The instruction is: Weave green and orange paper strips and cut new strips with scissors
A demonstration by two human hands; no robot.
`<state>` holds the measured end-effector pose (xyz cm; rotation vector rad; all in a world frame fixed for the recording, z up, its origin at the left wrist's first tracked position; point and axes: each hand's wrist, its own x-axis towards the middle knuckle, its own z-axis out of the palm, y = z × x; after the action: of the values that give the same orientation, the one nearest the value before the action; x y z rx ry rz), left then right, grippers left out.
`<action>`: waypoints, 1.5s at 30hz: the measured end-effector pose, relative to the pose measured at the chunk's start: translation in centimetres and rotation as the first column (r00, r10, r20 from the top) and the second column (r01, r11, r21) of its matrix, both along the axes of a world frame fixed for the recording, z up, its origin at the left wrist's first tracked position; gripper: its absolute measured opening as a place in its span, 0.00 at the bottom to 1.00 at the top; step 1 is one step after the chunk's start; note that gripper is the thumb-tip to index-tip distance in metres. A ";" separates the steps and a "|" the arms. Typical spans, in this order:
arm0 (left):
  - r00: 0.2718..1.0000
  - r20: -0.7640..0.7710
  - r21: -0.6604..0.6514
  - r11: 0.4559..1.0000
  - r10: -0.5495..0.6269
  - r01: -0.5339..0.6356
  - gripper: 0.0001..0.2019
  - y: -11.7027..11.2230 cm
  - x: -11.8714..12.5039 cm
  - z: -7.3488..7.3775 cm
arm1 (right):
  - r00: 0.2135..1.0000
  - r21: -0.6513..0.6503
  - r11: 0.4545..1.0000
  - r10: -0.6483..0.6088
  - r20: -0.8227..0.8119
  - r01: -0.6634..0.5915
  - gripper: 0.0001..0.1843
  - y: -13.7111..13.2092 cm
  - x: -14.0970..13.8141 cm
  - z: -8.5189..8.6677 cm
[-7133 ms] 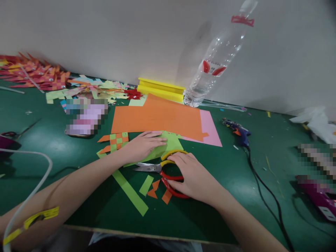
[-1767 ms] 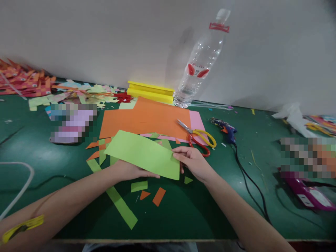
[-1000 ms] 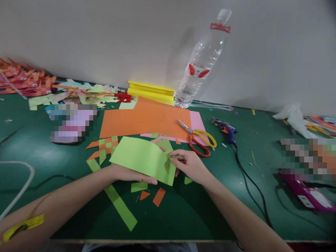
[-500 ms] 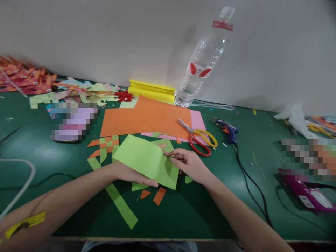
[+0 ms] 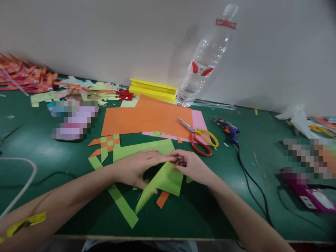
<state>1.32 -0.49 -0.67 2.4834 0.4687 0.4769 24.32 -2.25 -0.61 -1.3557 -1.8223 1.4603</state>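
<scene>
Both my hands meet over a light green paper sheet (image 5: 165, 180) near the front of the green table (image 5: 215, 203). My left hand (image 5: 139, 168) lies on top of the sheet with its fingers curled onto the paper's upper edge. My right hand (image 5: 190, 166) pinches the same edge from the right. The sheet hangs bent, its lower corner pointing down toward me. Another green sheet (image 5: 136, 148) lies flat just behind my hands. A woven orange and green piece (image 5: 107, 145) sits to the left.
Red and yellow scissors (image 5: 201, 138) lie on orange paper (image 5: 149, 117) over pink paper. A glue gun (image 5: 228, 127) with a black cord is at right. A plastic bottle (image 5: 204, 66) leans on the wall beside a yellow block (image 5: 153, 90). Paper scraps and strips litter the table.
The green sheet, held up flat between my hands before, is now folded over and hangs down. My left hand has moved from under the sheet onto its top, close to my right hand.
</scene>
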 end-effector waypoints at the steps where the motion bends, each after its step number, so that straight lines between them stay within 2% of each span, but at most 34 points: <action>1: 0.999 0.054 -0.046 0.999 -0.004 0.006 0.42 -0.1 -0.2 0.1 | 1.000 -0.003 1.000 -0.005 -0.019 0.005 0.14 0.0 0.0 0.0; 4: 0.988 0.151 -0.241 0.970 0.028 0.009 0.42 0.0 -0.7 0.2 | 0.997 0.002 1.000 0.010 -0.082 -0.010 0.15 0.0 0.1 0.3; 8: 0.964 0.247 -0.445 0.895 0.095 0.026 0.41 0.5 -1.1 -0.2 | 0.998 0.132 0.991 0.026 -0.065 -0.017 0.11 0.1 0.2 0.9; 10: 0.961 0.248 -0.509 0.860 0.123 0.021 0.41 0.7 -1.2 -0.3 | 0.999 0.101 0.995 0.010 -0.046 -0.005 0.11 0.0 0.2 0.9; 13: 0.950 0.257 -0.607 0.794 0.177 0.016 0.41 0.9 -1.4 -0.2 | 0.999 0.016 1.000 -0.016 -0.037 0.016 0.17 0.0 0.2 0.6; 16: 0.934 0.292 -0.680 0.731 0.204 0.053 0.42 0.8 -1.4 0.0 | 0.998 -0.007 1.000 -0.025 -0.056 0.025 0.19 0.0 0.1 0.4; 18: 0.935 0.291 -0.680 0.731 0.201 0.054 0.40 0.8 -1.5 0.1 | 0.998 -0.001 0.999 -0.032 -0.055 0.032 0.18 0.0 0.0 0.5; 23: 0.943 0.272 -0.609 0.793 0.190 0.016 0.30 1.0 -1.5 0.2 | 0.998 -0.006 0.999 -0.032 -0.054 0.031 0.17 -0.1 -0.2 1.0; 27: 0.914 0.335 -0.635 0.771 0.228 0.041 0.29 1.3 -1.4 -0.2 | 0.985 -0.002 1.000 -0.007 -0.171 0.007 0.16 -0.2 -0.3 0.9; 30: 0.906 0.342 -0.669 0.742 0.250 0.048 0.24 1.6 -1.5 -0.7 | 0.987 0.118 0.992 0.054 -0.153 -0.036 0.17 -0.3 -0.2 0.8; 34: 0.890 0.338 -0.679 0.734 0.305 0.007 0.16 1.9 -1.7 -1.5 | 0.992 0.344 0.930 0.113 0.057 -0.126 0.19 -0.7 -0.3 1.1; 36: 0.850 0.359 -0.729 0.684 0.386 -0.003 0.14 2.0 -1.6 -1.7 | 0.987 0.444 0.886 0.081 0.136 -0.134 0.22 -1.0 -0.6 1.3; 40: 0.722 0.415 -0.849 0.521 0.553 0.089 0.14 2.1 -1.3 -1.6 | 0.984 0.556 0.828 -0.029 0.175 -0.074 0.22 -1.3 -1.8 1.8; 43: 0.663 0.439 -0.878 0.445 0.607 0.175 0.16 2.0 -1.1 -1.6 | 0.978 0.543 0.837 -0.061 0.201 -0.060 0.17 -1.1 -2.9 2.3; 45: 0.656 0.431 -0.891 0.409 0.620 0.198 0.16 2.1 -1.1 -1.7 | 0.980 0.520 0.853 -0.065 0.188 -0.043 0.10 -0.7 -3.4 2.6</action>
<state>0.26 1.57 -2.38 0.9820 0.5387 0.9699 20.88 -2.97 1.95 -1.2498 -2.1257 0.7413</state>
